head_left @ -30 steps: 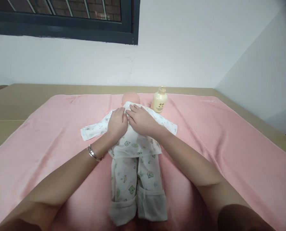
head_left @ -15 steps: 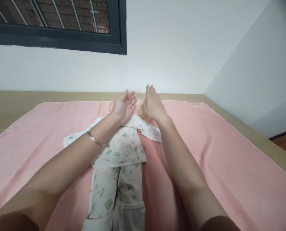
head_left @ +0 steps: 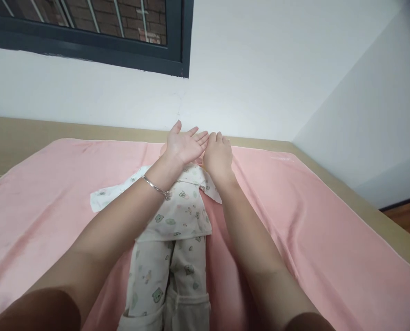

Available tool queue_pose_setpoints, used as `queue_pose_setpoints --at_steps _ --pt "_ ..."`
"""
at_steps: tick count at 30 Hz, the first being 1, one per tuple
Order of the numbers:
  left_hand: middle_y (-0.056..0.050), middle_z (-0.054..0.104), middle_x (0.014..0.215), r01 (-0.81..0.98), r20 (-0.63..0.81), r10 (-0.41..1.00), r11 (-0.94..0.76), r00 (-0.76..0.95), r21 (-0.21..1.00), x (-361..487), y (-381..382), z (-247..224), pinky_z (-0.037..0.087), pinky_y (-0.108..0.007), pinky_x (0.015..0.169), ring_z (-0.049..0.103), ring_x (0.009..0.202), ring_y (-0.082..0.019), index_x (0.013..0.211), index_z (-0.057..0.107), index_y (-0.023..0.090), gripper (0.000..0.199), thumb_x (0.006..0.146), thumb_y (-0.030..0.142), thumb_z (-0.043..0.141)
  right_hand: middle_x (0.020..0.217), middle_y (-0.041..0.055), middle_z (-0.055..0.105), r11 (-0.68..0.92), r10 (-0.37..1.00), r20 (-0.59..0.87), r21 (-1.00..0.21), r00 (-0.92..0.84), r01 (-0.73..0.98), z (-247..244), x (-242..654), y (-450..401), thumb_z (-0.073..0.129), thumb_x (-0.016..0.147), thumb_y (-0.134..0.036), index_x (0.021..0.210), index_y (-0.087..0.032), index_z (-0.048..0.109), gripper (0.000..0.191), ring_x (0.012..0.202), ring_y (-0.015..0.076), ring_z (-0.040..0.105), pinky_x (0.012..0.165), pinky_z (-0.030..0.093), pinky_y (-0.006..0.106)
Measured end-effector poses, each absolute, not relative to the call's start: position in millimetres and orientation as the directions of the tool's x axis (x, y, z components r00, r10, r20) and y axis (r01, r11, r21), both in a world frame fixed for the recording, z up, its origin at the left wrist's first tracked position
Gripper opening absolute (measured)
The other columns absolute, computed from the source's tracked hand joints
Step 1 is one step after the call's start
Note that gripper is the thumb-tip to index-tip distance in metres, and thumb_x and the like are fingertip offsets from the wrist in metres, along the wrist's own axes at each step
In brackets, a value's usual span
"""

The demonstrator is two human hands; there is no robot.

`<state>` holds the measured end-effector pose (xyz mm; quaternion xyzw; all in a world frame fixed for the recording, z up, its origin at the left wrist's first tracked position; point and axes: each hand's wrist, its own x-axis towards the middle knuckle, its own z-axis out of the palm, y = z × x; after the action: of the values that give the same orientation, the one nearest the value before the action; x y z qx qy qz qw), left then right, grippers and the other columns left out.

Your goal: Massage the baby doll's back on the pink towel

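So the left hand point(head_left: 187, 147) is palm up and wide open, fingers fanned a bit and thumb sticking up, nothing sitting in it that I can see. The right hand point(head_left: 218, 155) is right beside it, back of the hand toward me, fingers curled away over the far side. Can't tell how closed it is or if it's got hold of anything, since the hand itself blocks the view. There's a tiny yellowish sliver point(head_left: 204, 168) poking out by its lower left edge, but too little shows to say what it is. Left fingertips come right up to the right hand's fingers; can't really tell if they touch.

The doll point(head_left: 175, 223) is laid out on the near side of both hands, its head mostly hidden behind the left one. It's wearing a white printed top point(head_left: 187, 209) and matching trousers point(head_left: 189, 262) with thick turned-up cuffs point(head_left: 191, 312), which are closest to me, between the forearms. One sleeve point(head_left: 104, 197) sticks out past the left forearm, the other runs under the right wrist. Silver bracelet point(head_left: 156, 187) on the left wrist, btw.

All of it's on a pink blanket point(head_left: 315, 220) spread over a tan surface point(head_left: 21, 131). Beyond the hands is a white wall point(head_left: 253, 69), with a dark-framed window point(head_left: 177, 37) up and left of them.
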<state>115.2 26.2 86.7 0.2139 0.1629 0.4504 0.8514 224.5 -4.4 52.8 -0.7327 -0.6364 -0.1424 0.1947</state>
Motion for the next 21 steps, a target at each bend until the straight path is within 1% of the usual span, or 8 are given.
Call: queue_pose_setpoints --at_steps 2,4,6,9,13,16,19,21 --pt "-0.014 0.034 0.164 -0.718 -0.077 0.841 0.501 0.535 0.484 104 18 91 0.04 -0.043 0.12 0.036 0.152 -0.026 0.161 0.022 0.022 0.075 0.094 0.053 0.038 0.154 0.0264 0.044 -0.149 0.877 0.445 -0.104 0.18 0.983 55 220 -3 0.037 0.094 -0.01 0.143 -0.002 0.046 0.05 0.136 0.0318 0.05 0.112 0.041 0.046" --pt "-0.013 0.037 0.163 -0.728 -0.066 0.843 0.498 0.534 0.471 90 7 96 0.038 -0.043 0.12 0.037 0.152 -0.026 0.16 0.025 0.024 0.072 0.095 0.05 0.039 0.155 0.0254 0.043 -0.187 0.876 0.429 -0.116 0.219 0.976 56 217 -3 0.035 0.093 -0.008 0.146 -0.002 0.043 0.054 0.134 0.0317 0.051 0.109 0.044 0.045" --pt "-0.013 0.04 0.161 -0.728 -0.049 0.84 0.495 0.54 0.474 73 -6 99 0.039 -0.041 0.12 0.039 0.151 -0.026 0.159 0.028 0.023 0.07 0.095 0.049 0.04 0.158 0.0231 0.04 -0.231 0.872 0.409 -0.139 0.269 0.963 56 215 -4 0.033 0.093 -0.008 0.15 -0.004 0.039 0.058 0.134 0.0328 0.05 0.103 0.048 0.046" --pt "-0.013 0.044 0.158 -0.727 -0.027 0.841 0.482 0.54 0.489 47 -23 104 0.042 -0.038 0.118 0.044 0.147 -0.024 0.158 0.029 0.02 0.068 0.097 0.048 0.038 0.162 0.0196 0.035 -0.293 0.86 0.39 -0.149 0.329 0.944 52 210 -7 0.033 0.093 -0.011 0.154 -0.01 0.035 0.061 0.131 0.0347 0.049 0.095 0.052 0.047" --pt "-0.009 0.05 0.154 -0.746 -0.032 0.862 0.455 0.505 0.486 19 -42 116 0.048 -0.041 0.113 0.051 0.142 -0.024 0.157 0.032 0.024 0.06 0.101 0.045 0.028 0.166 0.0162 0.027 -0.34 0.853 0.379 -0.118 0.359 0.933 47 206 -11 0.032 0.096 -0.017 0.158 -0.017 0.028 0.063 0.13 0.0342 0.047 0.095 0.052 0.051" --pt "-0.008 0.053 0.151 -0.757 -0.038 0.877 0.436 0.48 0.487 5 -55 127 0.051 -0.041 0.11 0.054 0.139 -0.024 0.155 0.035 0.023 0.058 0.102 0.043 0.023 0.169 0.0138 0.018 -0.379 0.864 0.321 -0.091 0.387 0.921 48 205 -13 0.035 0.096 -0.023 0.162 -0.023 0.019 0.067 0.132 0.034 0.045 0.097 0.05 0.055" --pt "-0.009 0.052 0.152 -0.756 -0.058 0.889 0.42 0.455 0.501 -6 -65 136 0.052 -0.036 0.108 0.054 0.139 -0.023 0.153 0.038 0.023 0.057 0.101 0.042 0.025 0.171 0.0118 0.012 -0.4 0.874 0.272 -0.065 0.402 0.914 50 205 -14 0.039 0.095 -0.027 0.163 -0.027 0.01 0.074 0.133 0.0347 0.043 0.1 0.046 0.062" --pt "-0.009 0.05 0.154 -0.752 -0.072 0.894 0.413 0.442 0.513 -12 -68 139 0.052 -0.033 0.108 0.053 0.141 -0.023 0.153 0.038 0.024 0.056 0.1 0.04 0.029 0.172 0.0107 0.01 -0.404 0.873 0.271 -0.062 0.405 0.913 49 205 -14 0.04 0.095 -0.029 0.164 -0.029 0.008 0.076 0.134 0.0359 0.042 0.103 0.042 0.068"
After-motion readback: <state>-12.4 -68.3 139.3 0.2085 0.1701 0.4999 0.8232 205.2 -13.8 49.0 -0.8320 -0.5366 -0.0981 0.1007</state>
